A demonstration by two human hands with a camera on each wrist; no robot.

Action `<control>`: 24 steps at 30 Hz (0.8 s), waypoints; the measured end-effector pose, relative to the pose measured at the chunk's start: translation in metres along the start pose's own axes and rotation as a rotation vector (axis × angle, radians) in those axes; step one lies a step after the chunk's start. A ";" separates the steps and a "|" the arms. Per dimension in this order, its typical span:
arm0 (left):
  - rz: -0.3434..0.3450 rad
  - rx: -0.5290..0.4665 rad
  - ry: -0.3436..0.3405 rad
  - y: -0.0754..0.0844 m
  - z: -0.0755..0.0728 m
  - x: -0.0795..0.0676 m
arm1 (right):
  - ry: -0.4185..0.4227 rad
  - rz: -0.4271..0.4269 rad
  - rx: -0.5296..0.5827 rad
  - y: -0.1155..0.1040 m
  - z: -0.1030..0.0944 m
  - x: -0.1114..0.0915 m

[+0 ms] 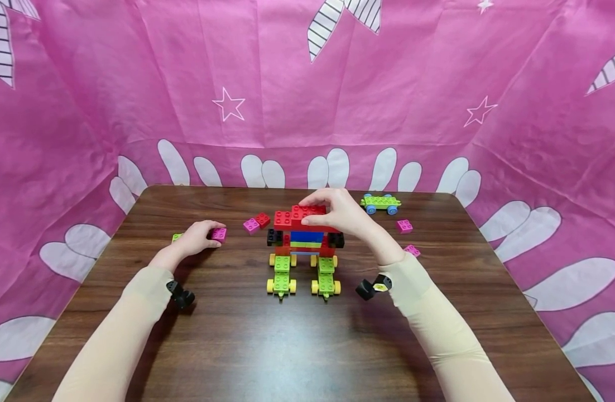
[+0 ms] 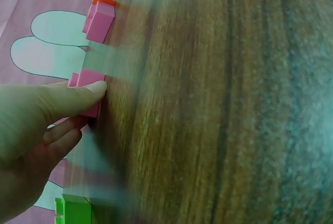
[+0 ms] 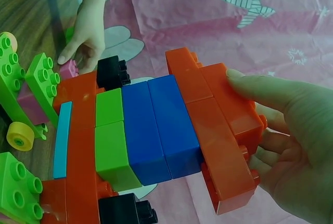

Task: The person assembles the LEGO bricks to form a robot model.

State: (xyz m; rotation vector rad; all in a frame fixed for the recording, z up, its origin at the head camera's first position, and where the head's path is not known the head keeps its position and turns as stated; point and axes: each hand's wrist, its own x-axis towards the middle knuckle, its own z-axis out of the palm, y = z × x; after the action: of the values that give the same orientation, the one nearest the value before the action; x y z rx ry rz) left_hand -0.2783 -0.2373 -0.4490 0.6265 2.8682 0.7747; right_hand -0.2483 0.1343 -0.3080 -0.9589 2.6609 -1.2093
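Observation:
My left hand (image 1: 193,240) pinches a pink brick (image 1: 219,235) low over the left of the table. In the left wrist view, the thumb lies across this brick's side and the other fingers are partly hidden behind. At the table's middle stands a figure built of red, blue, green and black bricks (image 1: 306,237). Its feet are two lime wheeled bases (image 1: 281,274) with yellow wheels. My right hand (image 1: 344,215) grips the red top brick (image 3: 234,104) of the figure, thumb on the near side, fingertips behind it.
A pink brick (image 1: 251,225) and a red brick (image 1: 263,220) lie together left of the figure. A green brick (image 2: 76,211) sits just beside the left hand. At right are two pink bricks (image 1: 404,226) and a lime car base (image 1: 381,202) with blue wheels. Pink cloth (image 1: 287,111) surrounds the table.

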 end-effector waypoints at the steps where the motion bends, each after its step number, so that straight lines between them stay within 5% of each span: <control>1: 0.006 0.004 0.006 0.000 0.000 0.000 | 0.001 0.002 -0.001 0.000 0.000 0.000; 10: -0.018 -0.044 0.044 0.004 -0.003 0.000 | -0.002 0.009 -0.006 0.002 0.000 0.001; 24: -0.025 -0.199 0.139 0.039 -0.022 0.004 | -0.004 0.032 -0.010 0.001 0.000 0.001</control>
State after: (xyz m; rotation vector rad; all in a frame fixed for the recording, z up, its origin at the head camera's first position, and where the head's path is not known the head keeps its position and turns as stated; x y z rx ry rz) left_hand -0.2721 -0.2148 -0.4104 0.5306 2.8624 1.1234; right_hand -0.2498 0.1342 -0.3090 -0.9160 2.6707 -1.1882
